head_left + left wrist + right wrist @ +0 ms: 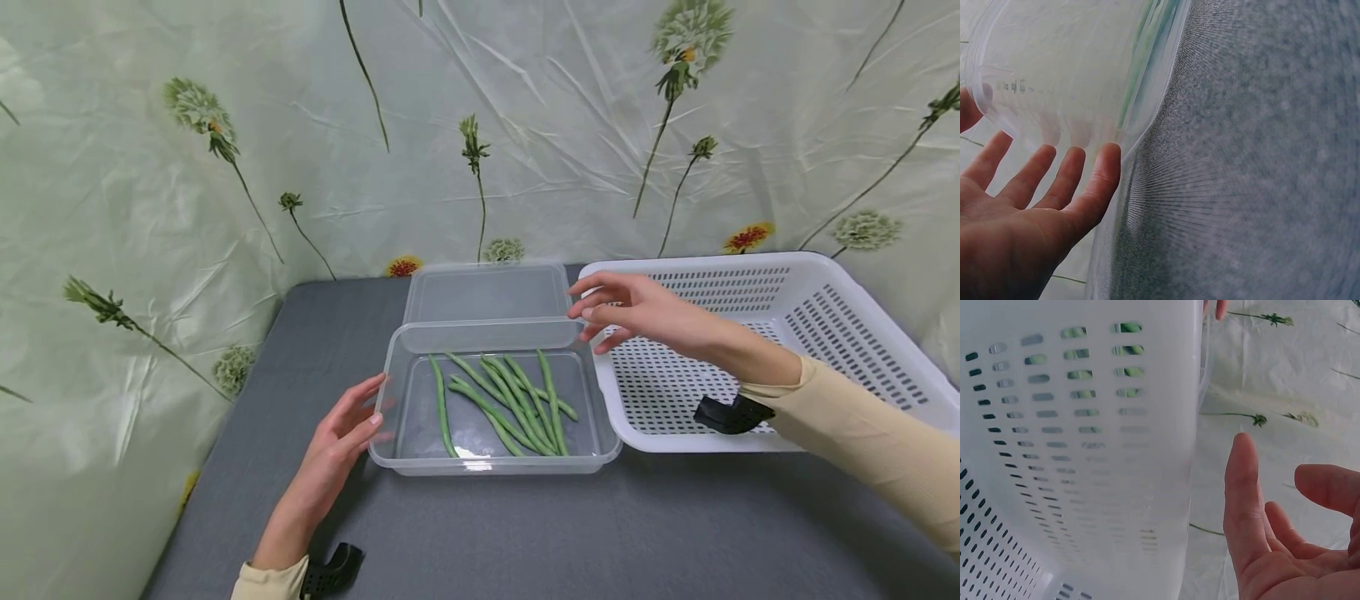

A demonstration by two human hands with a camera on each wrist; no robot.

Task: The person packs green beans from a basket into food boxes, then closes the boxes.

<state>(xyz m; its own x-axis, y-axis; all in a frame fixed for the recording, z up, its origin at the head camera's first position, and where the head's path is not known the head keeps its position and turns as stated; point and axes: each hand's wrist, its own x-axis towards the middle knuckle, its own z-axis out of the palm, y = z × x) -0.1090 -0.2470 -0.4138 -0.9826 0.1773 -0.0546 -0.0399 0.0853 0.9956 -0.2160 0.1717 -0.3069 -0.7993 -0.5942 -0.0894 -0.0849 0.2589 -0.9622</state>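
Several green beans [517, 404] lie in a clear plastic container [495, 467] at the middle of the table. My left hand [337, 454] is at the container's left side, its fingers spread and touching or almost touching the wall; the left wrist view shows the hand [1041, 206] with fingertips along the container [1066, 75]. Above the gap between container and white basket, my right hand [637, 312] hovers with loosely bent fingers and nothing in it. In the right wrist view that hand [1297, 537] is beside the basket's wall [1166, 456], thumb and fingers apart.
A white perforated basket [817, 275] stands right of the container, under my right forearm. Behind the container lies a clear lid-like plastic piece [487, 293]. The grey table [480, 533] meets a flower-printed sheet [525, 125] at the back and left.
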